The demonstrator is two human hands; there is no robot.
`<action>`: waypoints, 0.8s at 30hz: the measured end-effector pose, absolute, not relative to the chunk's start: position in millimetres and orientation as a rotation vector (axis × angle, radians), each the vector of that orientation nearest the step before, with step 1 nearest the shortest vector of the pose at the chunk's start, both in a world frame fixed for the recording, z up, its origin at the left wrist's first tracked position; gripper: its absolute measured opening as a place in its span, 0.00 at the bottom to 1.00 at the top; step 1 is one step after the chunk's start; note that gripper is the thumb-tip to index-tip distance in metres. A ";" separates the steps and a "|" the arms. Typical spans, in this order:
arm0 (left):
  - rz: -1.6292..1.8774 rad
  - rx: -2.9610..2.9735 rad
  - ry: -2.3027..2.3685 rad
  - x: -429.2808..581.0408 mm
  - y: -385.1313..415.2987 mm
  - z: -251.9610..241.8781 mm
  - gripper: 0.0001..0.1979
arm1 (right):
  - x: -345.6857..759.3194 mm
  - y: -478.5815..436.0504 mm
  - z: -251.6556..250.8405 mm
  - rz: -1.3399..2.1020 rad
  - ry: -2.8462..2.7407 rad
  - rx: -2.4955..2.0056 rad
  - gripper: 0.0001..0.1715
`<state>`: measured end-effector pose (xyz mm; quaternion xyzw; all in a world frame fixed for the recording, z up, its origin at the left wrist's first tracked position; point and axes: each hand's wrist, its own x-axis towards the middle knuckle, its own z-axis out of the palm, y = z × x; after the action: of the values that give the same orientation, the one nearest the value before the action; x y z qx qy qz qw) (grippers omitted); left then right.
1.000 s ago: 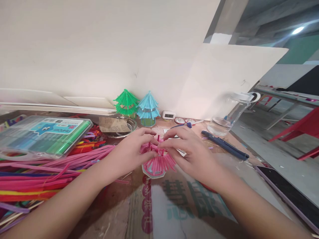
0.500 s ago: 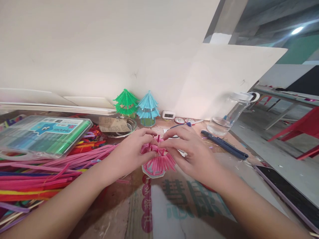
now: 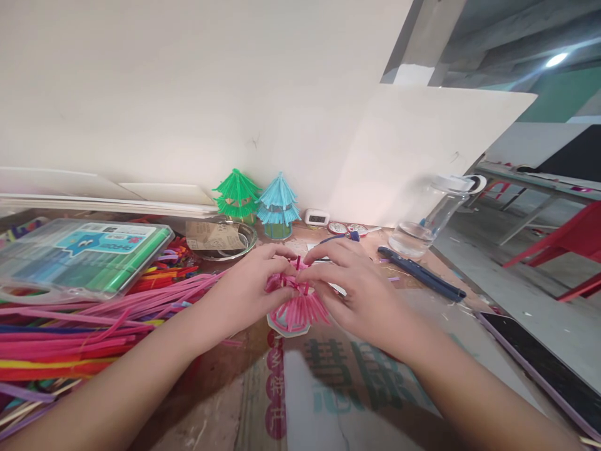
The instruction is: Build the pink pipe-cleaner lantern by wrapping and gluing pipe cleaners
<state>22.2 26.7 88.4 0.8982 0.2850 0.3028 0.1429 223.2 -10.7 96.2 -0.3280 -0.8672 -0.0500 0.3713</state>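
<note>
A small pink pipe-cleaner pavilion (image 3: 297, 315) stands on a pale many-sided base at the middle of the table. Its fringe spreads out toward me, and a few dark pink stubs stick up from the top. From the left, my left hand (image 3: 251, 282) grips the upper part between curled fingers and thumb. My right hand (image 3: 354, 282) closes on it from the right, fingertips at the top among the stubs. Both sets of fingers hide parts of the upper ring. Behind stand a green pipe-cleaner pavilion (image 3: 236, 194) and a light blue one (image 3: 278, 207).
Loose pipe cleaners (image 3: 70, 344) and a marker case (image 3: 89, 257) crowd the left. A metal bowl (image 3: 246, 241) and a small digital clock (image 3: 317, 217) sit at the back. To the right are a water bottle (image 3: 417, 228), dark blue pliers (image 3: 420, 274) and a phone (image 3: 539, 369).
My right hand's fingers have shifted slightly at the pavilion's top. Both hands stay around it, and the pavilion keeps its place.
</note>
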 end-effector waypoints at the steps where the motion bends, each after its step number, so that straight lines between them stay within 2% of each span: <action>1: 0.876 2.590 0.822 22.3 26.6 88.5 0.07 | 222.9 -11.2 96.7 -0.148 -2.231 -0.842 0.16; 7: 0.876 2.588 0.836 22.4 26.1 88.8 0.07 | 220.6 -13.0 97.0 -0.263 -2.240 -0.825 0.16; 18: 0.841 2.559 0.884 21.2 26.3 88.2 0.06 | 232.3 -7.7 99.5 -0.066 -2.163 -0.883 0.16; 24: 0.839 2.564 0.877 21.5 26.3 88.8 0.07 | 234.4 -6.9 99.4 -0.098 -2.185 -0.885 0.17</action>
<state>21.5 26.3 88.8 0.8933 0.3056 0.2924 0.1518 234.4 -6.9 99.4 -0.3469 -0.8560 -0.0386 0.3813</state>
